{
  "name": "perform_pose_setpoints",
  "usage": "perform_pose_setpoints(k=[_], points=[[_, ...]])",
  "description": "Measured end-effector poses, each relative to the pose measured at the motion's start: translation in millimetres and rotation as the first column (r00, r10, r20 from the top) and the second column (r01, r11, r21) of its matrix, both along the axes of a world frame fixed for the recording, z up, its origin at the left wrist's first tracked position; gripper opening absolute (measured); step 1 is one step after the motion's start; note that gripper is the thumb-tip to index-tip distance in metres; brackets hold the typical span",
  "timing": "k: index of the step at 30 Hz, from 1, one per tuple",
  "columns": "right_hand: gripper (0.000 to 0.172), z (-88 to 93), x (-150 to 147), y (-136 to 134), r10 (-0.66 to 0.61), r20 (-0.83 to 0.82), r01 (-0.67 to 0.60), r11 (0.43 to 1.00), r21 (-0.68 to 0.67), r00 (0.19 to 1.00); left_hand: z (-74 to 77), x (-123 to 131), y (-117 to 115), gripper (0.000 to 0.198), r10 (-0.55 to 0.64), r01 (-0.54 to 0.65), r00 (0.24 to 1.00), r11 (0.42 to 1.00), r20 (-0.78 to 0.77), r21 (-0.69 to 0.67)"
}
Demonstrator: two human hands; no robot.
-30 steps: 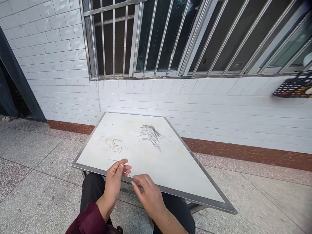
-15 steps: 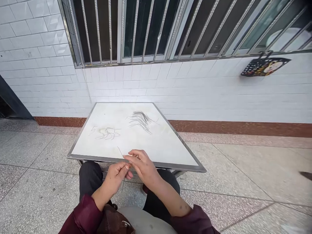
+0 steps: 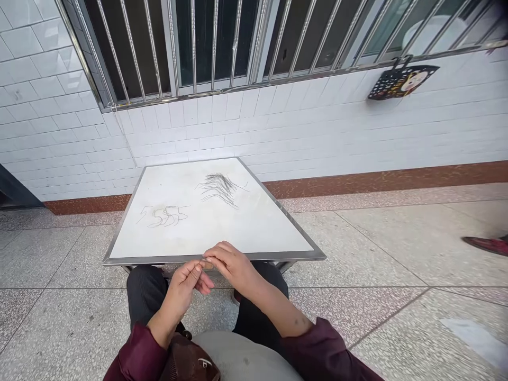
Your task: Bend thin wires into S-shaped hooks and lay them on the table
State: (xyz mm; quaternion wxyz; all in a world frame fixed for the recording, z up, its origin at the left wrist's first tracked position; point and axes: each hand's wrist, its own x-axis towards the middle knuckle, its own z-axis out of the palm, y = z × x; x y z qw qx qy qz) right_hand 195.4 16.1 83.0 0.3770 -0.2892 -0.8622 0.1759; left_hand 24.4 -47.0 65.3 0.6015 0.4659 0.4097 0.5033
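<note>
My left hand point(image 3: 183, 288) and my right hand point(image 3: 234, 269) meet at the near edge of a white table point(image 3: 254, 233) with a grey metal rim. Both are closed in a pinch, fingertips touching or nearly so. Whatever lies between them is too fine to make out now. A tan band or patch shows around one of the fingers at the meeting point. On the tabletop, a dense bunch of thin dark strands point(image 3: 223, 185) lies right of centre. A looser scatter of curved strands point(image 3: 165, 216) lies on the left.
Beyond the table stands a white tiled wall point(image 3: 198, 129) with a barred window point(image 3: 214, 47). A patterned bag point(image 3: 400, 83) hangs from the bars. At the far right a person's shoe point(image 3: 486, 244) rests on the speckled floor, near a pale patch point(image 3: 474, 338). My knees are under the table edge.
The view has turned and tilted slightly. A thin dark strand that stuck out above and below my fingers is no longer distinguishable. My right fingers have closed down toward the left ones. The shoe shows more.
</note>
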Motion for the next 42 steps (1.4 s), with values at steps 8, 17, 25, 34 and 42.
perform_pose_setpoints(k=[8,17,25,34,42], points=[[0.015,0.0,4.3,9.3,-0.068,0.017,0.070,0.975,-0.213,0.998,-6.0,-9.0,5.7,0.050,0.030,-0.030,1.000,0.997,0.003,-0.076],[0.017,-8.5,-4.1,8.4,0.007,0.074,0.007,0.982,-0.187,0.997,-4.3,-1.9,11.7,0.042,0.194,-0.192,0.978,0.981,0.079,-0.026],[0.018,-6.5,-5.5,7.5,0.029,0.108,-0.012,0.988,-0.152,0.994,-10.3,1.4,11.9,0.047,0.207,-0.202,0.971,0.978,0.118,-0.051],[0.031,-9.3,10.8,21.1,-0.055,-0.196,-0.058,0.848,-0.527,0.979,-3.5,-6.7,12.6,0.050,0.266,-0.254,0.955,0.962,0.128,-0.104],[0.040,-0.9,27.5,26.8,-0.222,-0.349,-0.036,0.799,-0.601,0.910,-0.8,-9.1,12.9,0.044,0.300,-0.289,0.947,0.952,0.112,-0.106]])
